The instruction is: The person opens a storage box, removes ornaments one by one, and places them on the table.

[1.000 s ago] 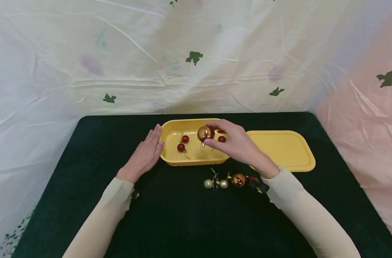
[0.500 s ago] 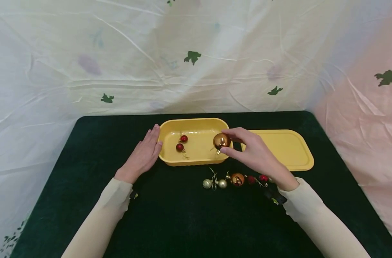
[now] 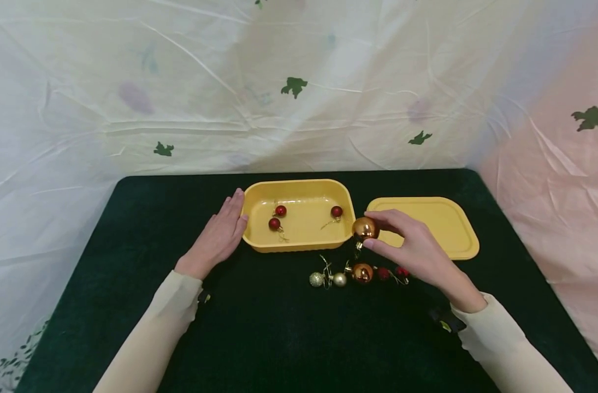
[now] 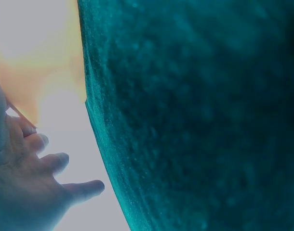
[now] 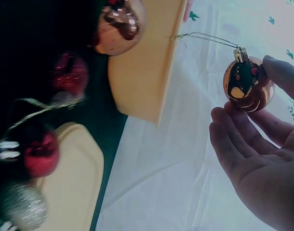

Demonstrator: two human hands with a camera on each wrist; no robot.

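A shiny copper bauble (image 3: 365, 228) with a gold hanging loop is pinched between the thumb and fingers of my right hand (image 3: 416, 245). It hangs just off the right front corner of the yellow box (image 3: 303, 248); the right wrist view shows the bauble (image 5: 250, 89) with its cap and string. Three small red baubles lie in the box: two toward the left, one dark red bauble (image 3: 336, 211) at the right. My left hand (image 3: 216, 237) rests with straight fingers along the box's left end. In the left wrist view, the box (image 4: 46, 57) is overexposed.
In front of the box lies a row of baubles: a glittery one (image 3: 316, 279), a pale gold one (image 3: 339, 280), a copper one (image 3: 362, 273) and red ones (image 3: 402, 272). The yellow lid (image 3: 451, 229) lies on the dark green tabletop (image 3: 289, 338), right of the box.
My right hand has carried the copper bauble from over the box to the right and nearer, past its rim. The red bauble at the box's right shows fully again. My left hand stays put.
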